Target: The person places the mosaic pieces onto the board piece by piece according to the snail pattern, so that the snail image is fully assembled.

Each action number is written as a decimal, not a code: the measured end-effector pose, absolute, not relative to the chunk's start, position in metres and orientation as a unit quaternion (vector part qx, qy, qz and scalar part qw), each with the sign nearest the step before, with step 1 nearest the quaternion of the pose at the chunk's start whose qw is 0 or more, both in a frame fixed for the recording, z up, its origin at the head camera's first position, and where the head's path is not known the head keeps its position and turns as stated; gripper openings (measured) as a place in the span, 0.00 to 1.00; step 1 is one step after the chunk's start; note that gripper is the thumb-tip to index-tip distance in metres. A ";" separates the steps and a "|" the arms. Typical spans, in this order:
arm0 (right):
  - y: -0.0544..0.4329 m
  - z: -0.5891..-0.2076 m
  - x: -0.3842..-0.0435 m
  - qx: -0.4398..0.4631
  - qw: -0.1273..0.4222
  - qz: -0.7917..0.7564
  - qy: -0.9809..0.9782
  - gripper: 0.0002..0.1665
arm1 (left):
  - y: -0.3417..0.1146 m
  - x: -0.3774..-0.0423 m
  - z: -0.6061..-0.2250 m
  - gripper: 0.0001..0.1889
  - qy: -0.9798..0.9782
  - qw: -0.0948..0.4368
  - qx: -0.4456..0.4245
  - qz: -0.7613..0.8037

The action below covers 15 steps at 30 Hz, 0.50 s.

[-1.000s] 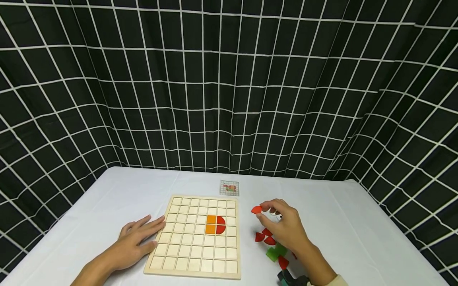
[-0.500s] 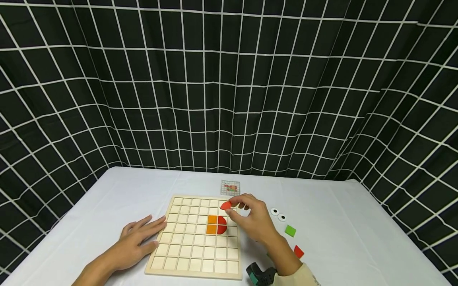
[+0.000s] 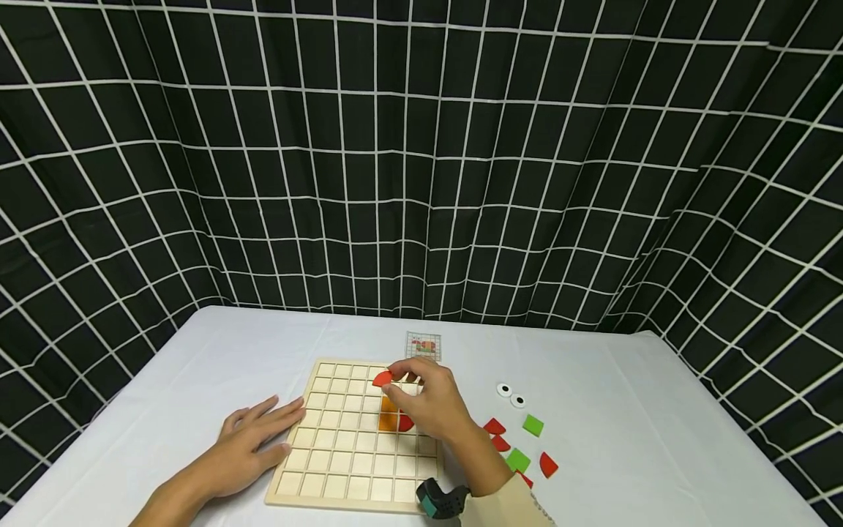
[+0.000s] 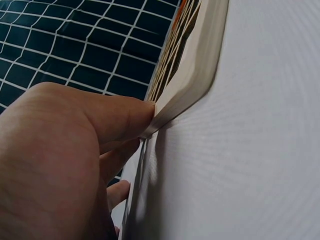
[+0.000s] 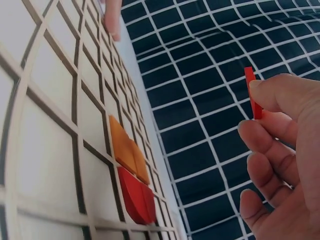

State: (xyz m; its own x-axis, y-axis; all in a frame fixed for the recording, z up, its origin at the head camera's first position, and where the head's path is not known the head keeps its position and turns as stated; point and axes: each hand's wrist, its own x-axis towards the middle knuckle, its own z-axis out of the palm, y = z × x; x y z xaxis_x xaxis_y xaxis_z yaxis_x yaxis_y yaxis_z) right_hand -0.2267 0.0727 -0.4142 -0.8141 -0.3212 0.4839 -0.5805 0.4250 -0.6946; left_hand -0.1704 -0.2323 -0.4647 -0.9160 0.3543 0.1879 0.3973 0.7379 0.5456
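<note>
My right hand [image 3: 424, 399] pinches a red quarter-circle piece [image 3: 382, 378] between thumb and forefinger, above the upper part of a wooden grid board [image 3: 329, 462]. In the right wrist view the red piece [image 5: 253, 94] appears edge-on, apart from the board. Orange squares [image 3: 388, 421] and red quarter-circles [image 3: 405, 423] lie in the board's cells, partly hidden by the hand. My left hand [image 3: 253, 443] rests flat at the board's left edge with fingers extended; in the left wrist view its thumb [image 4: 125, 117] touches the board's rim [image 4: 192, 75].
Right of the board lie loose red quarter-circles [image 3: 549, 465], green squares [image 3: 533, 425] and two white eye discs [image 3: 504, 390]. A small picture card [image 3: 424, 345] lies beyond the board. A dark gridded curtain [image 3: 421, 183] stands behind the white table [image 3: 606, 410].
My right hand has carried the red quarter-circle leftward from beside the board to over its upper cells. The loose pieces at right have come into view. My left hand stays put.
</note>
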 end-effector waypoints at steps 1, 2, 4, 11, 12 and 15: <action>0.071 -0.415 -0.228 0.270 0.139 0.461 -0.834 0.07 | -0.232 -0.170 -0.465 0.24 -0.931 0.037 -0.203 -0.301; 0.070 -0.416 -0.228 0.269 0.139 0.458 -0.836 0.08 | -0.232 -0.170 -0.465 0.24 -0.930 0.039 -0.205 -0.302; 0.068 -0.418 -0.230 0.271 0.145 0.453 -0.836 0.08 | -0.233 -0.170 -0.465 0.24 -0.929 0.043 -0.209 -0.303; 0.061 -0.426 -0.235 0.277 0.162 0.440 -0.839 0.10 | -0.233 -0.169 -0.465 0.24 -0.927 0.055 -0.216 -0.302; 0.060 -0.428 -0.235 0.275 0.162 0.434 -0.842 0.10 | -0.233 -0.169 -0.465 0.24 -0.927 0.055 -0.215 -0.302; 0.057 -0.434 -0.237 0.269 0.159 0.421 -0.851 0.09 | -0.234 -0.169 -0.465 0.24 -0.928 0.050 -0.212 -0.302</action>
State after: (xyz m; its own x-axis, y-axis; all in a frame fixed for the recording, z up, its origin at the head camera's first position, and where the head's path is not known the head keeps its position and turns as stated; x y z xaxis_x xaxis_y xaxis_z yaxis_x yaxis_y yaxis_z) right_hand -0.2374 0.0574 -0.4341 -0.8042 -0.3248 0.4977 -0.5927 0.5002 -0.6313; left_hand -0.1694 -0.2335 -0.4653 -0.9052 0.3631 0.2210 0.4236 0.7276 0.5396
